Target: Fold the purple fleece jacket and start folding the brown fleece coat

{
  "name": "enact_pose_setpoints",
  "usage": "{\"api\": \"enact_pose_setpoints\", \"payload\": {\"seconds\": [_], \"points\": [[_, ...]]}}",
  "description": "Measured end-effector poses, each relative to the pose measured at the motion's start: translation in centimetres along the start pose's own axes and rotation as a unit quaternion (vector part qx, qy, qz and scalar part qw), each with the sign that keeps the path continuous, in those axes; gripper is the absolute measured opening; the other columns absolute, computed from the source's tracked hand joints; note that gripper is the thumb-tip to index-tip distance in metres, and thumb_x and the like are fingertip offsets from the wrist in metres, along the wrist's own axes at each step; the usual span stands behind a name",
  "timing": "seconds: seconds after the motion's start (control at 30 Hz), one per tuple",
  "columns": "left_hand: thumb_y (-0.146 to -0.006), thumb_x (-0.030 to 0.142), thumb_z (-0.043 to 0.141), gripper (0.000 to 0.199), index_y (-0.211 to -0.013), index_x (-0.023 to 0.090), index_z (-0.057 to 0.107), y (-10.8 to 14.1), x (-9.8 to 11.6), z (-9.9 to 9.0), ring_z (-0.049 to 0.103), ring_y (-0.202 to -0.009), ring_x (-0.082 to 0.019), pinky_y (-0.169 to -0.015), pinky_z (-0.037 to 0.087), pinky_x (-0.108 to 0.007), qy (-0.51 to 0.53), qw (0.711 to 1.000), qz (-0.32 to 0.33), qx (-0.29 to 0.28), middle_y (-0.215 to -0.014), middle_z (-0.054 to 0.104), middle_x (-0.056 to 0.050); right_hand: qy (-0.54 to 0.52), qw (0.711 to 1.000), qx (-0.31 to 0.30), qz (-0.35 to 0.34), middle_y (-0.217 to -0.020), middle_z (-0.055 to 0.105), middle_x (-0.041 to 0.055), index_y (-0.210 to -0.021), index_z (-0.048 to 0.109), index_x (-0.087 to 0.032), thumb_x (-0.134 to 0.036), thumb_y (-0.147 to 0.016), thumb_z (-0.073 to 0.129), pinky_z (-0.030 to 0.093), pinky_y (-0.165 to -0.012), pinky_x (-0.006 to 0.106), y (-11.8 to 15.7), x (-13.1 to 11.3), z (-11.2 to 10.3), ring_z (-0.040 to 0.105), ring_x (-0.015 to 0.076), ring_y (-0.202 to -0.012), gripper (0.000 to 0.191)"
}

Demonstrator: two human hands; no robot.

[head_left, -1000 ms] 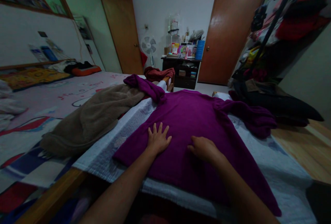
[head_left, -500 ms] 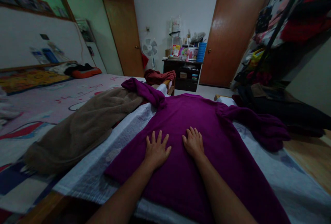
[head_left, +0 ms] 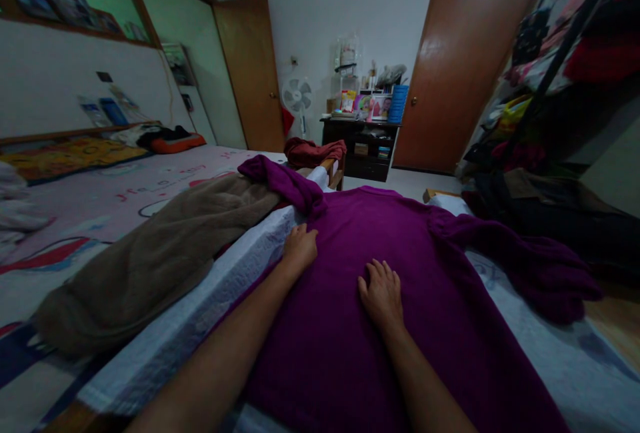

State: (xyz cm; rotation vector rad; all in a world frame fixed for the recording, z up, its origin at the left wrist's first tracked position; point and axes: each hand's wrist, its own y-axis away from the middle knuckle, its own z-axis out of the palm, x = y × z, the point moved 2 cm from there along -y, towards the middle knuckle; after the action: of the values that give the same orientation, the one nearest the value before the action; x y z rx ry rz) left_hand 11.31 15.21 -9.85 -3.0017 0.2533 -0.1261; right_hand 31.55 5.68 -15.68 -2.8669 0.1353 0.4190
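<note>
A purple long-sleeved sweater [head_left: 350,326] lies spread out in front of me, its collar at the far end. Its left sleeve bends back over a brown fleecy cloth, while the right one stretches out to the side. At the sweater's left edge, just below the sleeve, is my left hand [head_left: 301,247], fingers curled in and closed on the fabric; the fingertips are partly hidden. My right hand [head_left: 383,291] rests on the middle of the sweater, open with the fingers slightly bent.
Under the sweater is a white-covered surface [head_left: 170,339]. To its left, the brown fleecy cloth [head_left: 150,259] lies across a patterned bed [head_left: 165,173]. Dark folded clothes [head_left: 560,213] are piled at right. Farther back stand a fan [head_left: 297,96] and a dark cabinet [head_left: 357,146].
My left hand has gone from lying spread on the sweater to its left edge, farther up, and its fingers have curled. My right hand stays on the fabric. The view has shifted slightly.
</note>
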Motion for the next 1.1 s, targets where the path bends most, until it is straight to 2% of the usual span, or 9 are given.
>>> {"api": "enact_pose_setpoints", "payload": {"seconds": [0.13,0.27,0.4,0.53,0.63,0.73,0.83,0.9,1.1], "points": [[-0.088,0.032,0.05,0.04,-0.127,0.025,0.057,-4.0,-1.9,2.3,0.057,-0.112,-0.025,-0.092,0.045,-0.036,0.004,0.998,-0.032,-0.055,-0.124,0.058,-0.012,-0.006,1.0,0.005,0.004,-0.141,0.052,0.0105,-0.126,0.059,-0.016,-0.036,-0.091,0.044,0.019,-0.112,0.046,0.0,-0.1,-0.3,0.035,0.0292,-0.136,0.043],[-0.088,0.03,0.052,0.034,-0.12,0.026,0.06,-5.3,-2.6,3.4,0.061,-0.102,-0.021,-0.086,0.047,-0.03,-0.007,0.997,-0.015,-0.072,-0.113,0.065,-0.007,-0.017,1.0,0.003,0.005,-0.14,0.051,0.012,-0.126,0.059,-0.016,-0.037,-0.091,0.044,0.019,-0.112,0.046,0.0,-0.1,-0.3,0.035,0.0291,-0.136,0.043],[-0.094,0.021,0.033,0.038,-0.12,0.021,0.061,-5.3,-2.7,2.8,0.058,-0.106,-0.026,-0.091,0.044,-0.04,-0.042,0.999,-0.01,-0.032,-0.113,0.064,-0.013,-0.025,1.0,0.001,0.01,-0.141,0.051,0.0116,-0.127,0.058,-0.016,-0.037,-0.091,0.044,0.017,-0.113,0.046,0.1,0.0,-0.2,0.034,0.0285,-0.137,0.044],[-0.094,0.015,0.03,0.04,-0.115,0.017,0.063,-5.0,-2.3,2.3,0.045,-0.121,-0.031,-0.101,0.032,-0.049,-0.071,0.997,0.024,0.013,-0.121,0.059,-0.017,-0.033,0.999,0.0,0.013,-0.141,0.051,0.0105,-0.126,0.059,-0.017,-0.036,-0.09,0.044,0.017,-0.113,0.045,0.1,0.0,-0.2,0.034,0.0287,-0.137,0.043],[-0.093,0.014,0.031,0.038,-0.109,0.017,0.066,-5.0,-1.3,2.4,0.037,-0.129,-0.031,-0.105,0.027,-0.05,-0.08,0.995,0.051,0.034,-0.131,0.052,-0.017,-0.036,0.999,0.0,0.014,-0.141,0.052,0.0101,-0.126,0.06,-0.017,-0.035,-0.09,0.045,0.018,-0.113,0.046,0.0,0.0,-0.2,0.035,0.0292,-0.136,0.043],[-0.095,0.018,0.032,0.037,-0.115,0.022,0.063,-4.9,0.4,3.5,0.033,-0.134,-0.026,-0.108,0.026,-0.043,-0.073,0.991,0.103,0.045,-0.141,0.047,-0.01,-0.037,0.999,0.002,0.015,-0.14,0.052,0.0101,-0.125,0.06,-0.018,-0.035,-0.09,0.045,0.018,-0.113,0.046,-0.1,0.0,-0.3,0.036,0.0294,-0.136,0.042],[-0.096,0.029,0.035,0.038,-0.13,0.024,0.053,-4.5,2.0,5.6,0.034,-0.136,-0.021,-0.111,0.026,-0.038,-0.034,0.988,0.148,0.011,-0.146,0.045,-0.006,-0.035,0.999,-0.001,0.016,-0.14,0.052,0.0104,-0.125,0.06,-0.018,-0.035,-0.089,0.045,0.018,-0.113,0.046,-0.1,-0.1,-0.3,0.035,0.0291,-0.136,0.043],[-0.097,0.039,0.035,0.047,-0.14,0.024,0.043,-4.4,2.2,6.9,0.031,-0.14,-0.023,-0.113,0.024,-0.04,-0.002,0.99,0.141,-0.03,-0.152,0.039,-0.005,-0.034,0.999,-0.004,0.015,-0.14,0.052,0.0108,-0.125,0.06,-0.018,-0.035,-0.089,0.045,0.018,-0.113,0.046,-0.2,-0.1,-0.4,0.035,0.0288,-0.136,0.042],[-0.095,0.059,0.028,0.064,-0.148,0.024,0.031,-5.9,-0.2,7.6,0.021,-0.146,-0.026,-0.114,0.021,-0.046,0.023,0.991,0.098,-0.085,-0.158,0.025,-0.009,-0.037,0.999,-0.007,0.018,-0.14,0.052,0.0104,-0.125,0.06,-0.017,-0.036,-0.09,0.045,0.018,-0.113,0.045,-0.2,0.0,-0.4,0.035,0.0284,-0.136,0.042]]}}
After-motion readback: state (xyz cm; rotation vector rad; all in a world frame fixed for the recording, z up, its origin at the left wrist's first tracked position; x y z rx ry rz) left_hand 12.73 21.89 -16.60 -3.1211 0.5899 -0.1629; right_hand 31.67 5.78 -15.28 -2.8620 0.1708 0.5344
